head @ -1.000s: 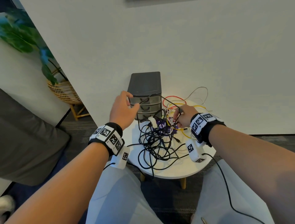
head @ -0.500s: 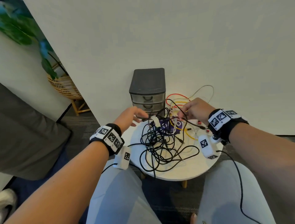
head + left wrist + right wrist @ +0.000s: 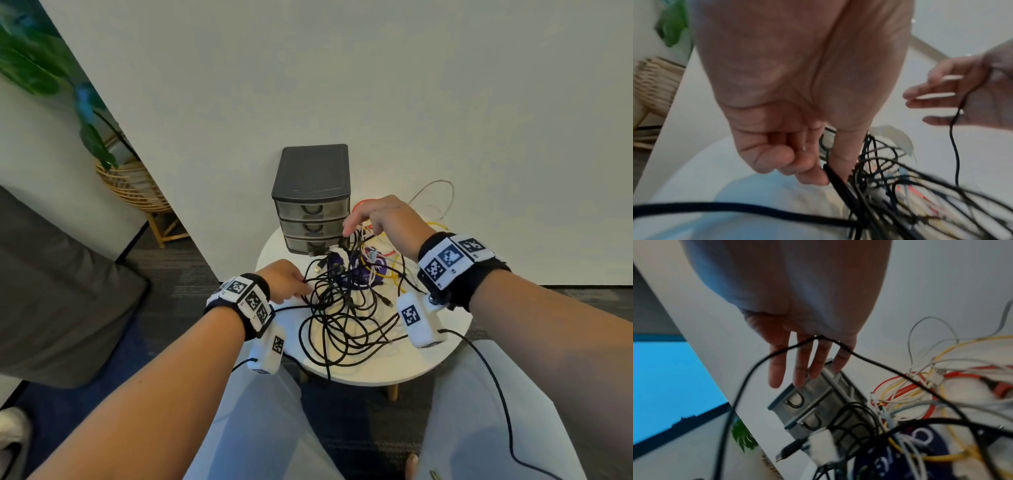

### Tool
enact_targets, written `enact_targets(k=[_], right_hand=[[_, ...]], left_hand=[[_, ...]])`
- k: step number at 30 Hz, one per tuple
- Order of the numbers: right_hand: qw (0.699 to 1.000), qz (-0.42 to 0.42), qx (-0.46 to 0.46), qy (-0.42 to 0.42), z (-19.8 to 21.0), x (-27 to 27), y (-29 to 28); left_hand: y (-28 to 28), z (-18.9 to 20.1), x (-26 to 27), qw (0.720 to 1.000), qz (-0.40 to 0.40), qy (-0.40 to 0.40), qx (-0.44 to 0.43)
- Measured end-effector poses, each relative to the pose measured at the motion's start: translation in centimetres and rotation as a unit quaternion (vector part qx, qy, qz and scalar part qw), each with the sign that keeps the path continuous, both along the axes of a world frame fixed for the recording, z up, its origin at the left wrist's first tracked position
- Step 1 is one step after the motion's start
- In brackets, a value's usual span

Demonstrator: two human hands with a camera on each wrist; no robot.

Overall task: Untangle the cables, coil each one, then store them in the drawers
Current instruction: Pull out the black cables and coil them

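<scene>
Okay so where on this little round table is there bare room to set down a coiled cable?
Bare patches: the table's near rim below the black cables, and its left edge beside the drawer unit. The middle and right are crowded.

Looks like a home or office lounge corner: plain white wall (image 3: 445, 102), dark carpet (image 3: 178, 274), small round white side table (image 3: 376, 373) w/ wooden legs, potted plant (image 3: 51, 68) in a wicker stand (image 3: 137, 188), grey sofa (image 3: 51, 291) at left.
</scene>
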State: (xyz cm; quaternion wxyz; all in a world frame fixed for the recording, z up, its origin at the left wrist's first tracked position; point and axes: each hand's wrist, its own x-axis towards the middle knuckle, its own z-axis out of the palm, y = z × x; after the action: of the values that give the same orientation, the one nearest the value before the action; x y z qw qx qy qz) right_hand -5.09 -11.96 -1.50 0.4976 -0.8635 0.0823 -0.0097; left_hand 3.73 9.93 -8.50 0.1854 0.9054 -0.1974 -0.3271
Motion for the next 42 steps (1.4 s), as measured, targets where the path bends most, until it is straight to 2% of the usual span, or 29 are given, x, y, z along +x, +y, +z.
enact_targets(k=[2, 5, 7, 10, 13, 16, 18, 21, 24, 26, 28, 30, 34, 38, 42], right_hand=[[0.996, 0.037, -0.072, 0.022, -0.1, 0.0, -0.1], [0.972, 0.096, -0.206, 0.056, -0.9, -0.8, -0.1], [0.969, 0.075, -0.220, 0.089, -1.4, -1.4, -0.6], [0.958, 0.008, -0.271, 0.094, -1.6, -1.7, -1.8], [0.965, -0.054, -0.256, 0.024, -0.3, -1.9, -1.9], [0.972, -0.043, -0.200, -0.113, 1.8, -1.8, -0.8], [0.968, -0.035, -0.191, -0.161, 3.6, -1.5, 0.1], [0.971, 0.021, -0.206, -0.123, 6.0, -0.9, 0.6], [0.951, 0.105, -0.287, -0.051, 7.1, -0.6, 0.9], [0.941, 0.115, -0.316, -0.048, 6.9, -0.4, 0.9], [0.941, 0.096, -0.315, -0.081, 6.7, -0.2, 0.9], [0.942, 0.074, -0.299, -0.131, 6.7, -0.1, 1.0], [0.944, 0.049, -0.257, -0.201, 7.2, -0.3, 1.6], [0.949, 0.056, -0.233, -0.207, 7.8, -0.6, 2.1], [0.960, 0.053, -0.187, -0.203, 8.4, -0.8, 2.2]], left_hand=[[0.2, 0.9, 0.2, 0.999, 0.000, 0.000, -0.036], [0.3, 3.1, 0.0, 0.993, 0.014, 0.000, -0.120], [0.2, 4.9, -0.3, 0.986, 0.012, -0.021, -0.163], [-0.2, 7.3, -1.0, 0.976, -0.002, -0.065, -0.207], [-0.9, 9.1, -1.7, 0.965, -0.024, -0.097, -0.241], [-1.8, 10.4, -2.4, 0.942, -0.017, -0.138, -0.306], [-2.3, 11.2, -2.8, 0.925, -0.013, -0.168, -0.340], [-2.7, 11.6, -3.2, 0.908, -0.039, -0.195, -0.368], [-2.7, 11.4, -3.5, 0.901, -0.063, -0.199, -0.381], [-2.7, 11.2, -3.9, 0.902, -0.076, -0.194, -0.377], [-2.6, 11.2, -4.4, 0.911, -0.071, -0.198, -0.356], [-2.4, 11.0, -4.4, 0.931, -0.026, -0.180, -0.316], [-2.2, 10.5, -4.7, 0.955, 0.077, -0.048, -0.284], [-2.5, 10.1, -5.2, 0.961, 0.081, 0.013, -0.265], [-2.5, 10.0, -4.8, 0.954, 0.065, 0.045, -0.288]])
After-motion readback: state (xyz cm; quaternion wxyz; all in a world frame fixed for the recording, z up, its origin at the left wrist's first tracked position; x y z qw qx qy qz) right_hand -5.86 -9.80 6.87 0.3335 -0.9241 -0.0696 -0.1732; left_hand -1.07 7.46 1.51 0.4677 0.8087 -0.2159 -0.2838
